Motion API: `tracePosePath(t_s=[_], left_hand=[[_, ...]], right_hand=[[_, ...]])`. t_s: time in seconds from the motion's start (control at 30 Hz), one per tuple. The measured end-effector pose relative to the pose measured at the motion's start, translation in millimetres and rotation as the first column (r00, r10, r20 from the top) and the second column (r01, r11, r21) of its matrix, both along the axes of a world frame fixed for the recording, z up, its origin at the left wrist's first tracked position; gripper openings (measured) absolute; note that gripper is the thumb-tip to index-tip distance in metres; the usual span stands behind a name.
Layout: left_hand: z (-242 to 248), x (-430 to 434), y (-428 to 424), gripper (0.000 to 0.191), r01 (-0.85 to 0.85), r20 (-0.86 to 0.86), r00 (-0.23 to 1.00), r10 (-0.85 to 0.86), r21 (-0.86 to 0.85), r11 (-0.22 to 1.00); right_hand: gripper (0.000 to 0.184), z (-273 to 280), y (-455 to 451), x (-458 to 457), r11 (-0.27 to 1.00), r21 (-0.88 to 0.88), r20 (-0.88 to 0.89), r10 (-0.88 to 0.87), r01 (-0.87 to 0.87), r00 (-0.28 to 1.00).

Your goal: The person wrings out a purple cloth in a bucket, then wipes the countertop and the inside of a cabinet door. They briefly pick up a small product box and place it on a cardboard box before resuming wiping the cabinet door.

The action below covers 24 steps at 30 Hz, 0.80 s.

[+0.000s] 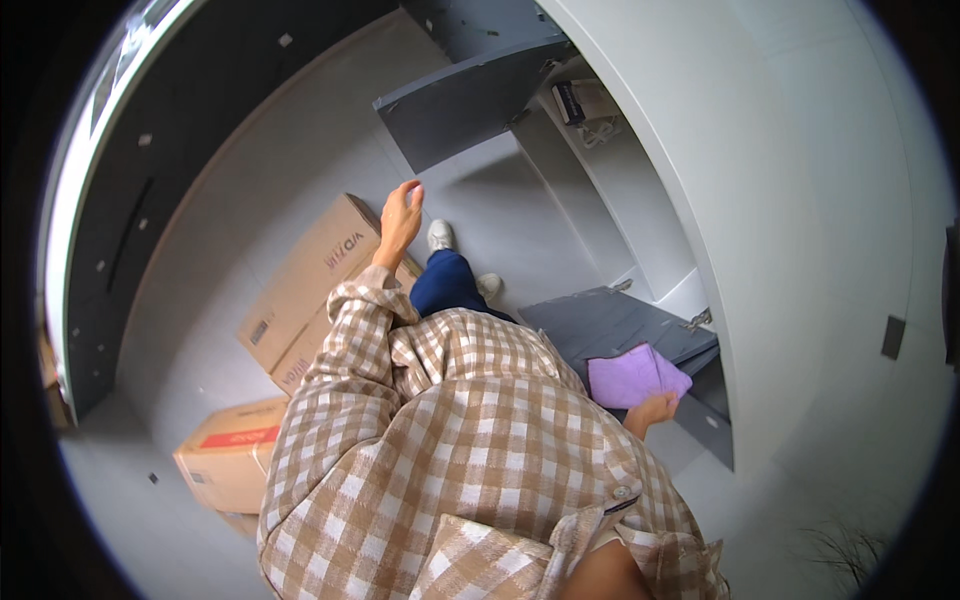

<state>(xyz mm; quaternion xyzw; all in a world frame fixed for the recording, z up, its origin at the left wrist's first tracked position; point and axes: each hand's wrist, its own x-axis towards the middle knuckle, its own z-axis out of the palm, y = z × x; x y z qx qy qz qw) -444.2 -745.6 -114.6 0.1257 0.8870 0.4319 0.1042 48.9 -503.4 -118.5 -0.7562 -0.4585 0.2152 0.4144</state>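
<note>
My right hand point(655, 410) grips the corner of a folded purple cloth point(634, 375), which hangs beside the lower grey cabinet door point(615, 319). My left hand point(403, 213) is raised over the floor near the cardboard boxes, fingers curled a little, with nothing seen in it. Beyond it an upper grey cabinet door point(472, 101) stands swung out on its hinges. Inside the cabinet, a small dark-and-white box point(570, 103) and a coiled white cable point(598, 133) lie at the far end.
Long cardboard boxes point(307, 277) lie on the floor to the left, with another taped carton point(229, 442) nearer. A dark panel point(180, 142) runs along the far left. The white cabinet side point(787, 187) rises at right. My shoes point(441, 235) stand on the grey floor.
</note>
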Motion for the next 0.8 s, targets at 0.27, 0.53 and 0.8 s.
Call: tracePosePath(t_s=[0.27, 0.53, 0.8], left_hand=[[16, 39, 52, 0.034, 0.520, 0.252, 0.831, -0.496, -0.032, 0.854], [38, 79, 110, 0.053, 0.870, 0.427, 0.381, -0.820, 0.135, 0.474], [43, 125, 155, 0.105, 0.692, 0.359, 0.410, -0.838, 0.476, 0.543]], right_hand=[[0.036, 125, 0, -38, 0.928, 0.225, -0.107, 0.326, -0.297, 0.939], [0.026, 122, 2, -126, 0.860, 0.166, -0.242, 0.510, -0.483, 0.825], [0.034, 105, 8, -168, 0.536, 0.124, -0.311, 0.820, -0.835, 0.480]])
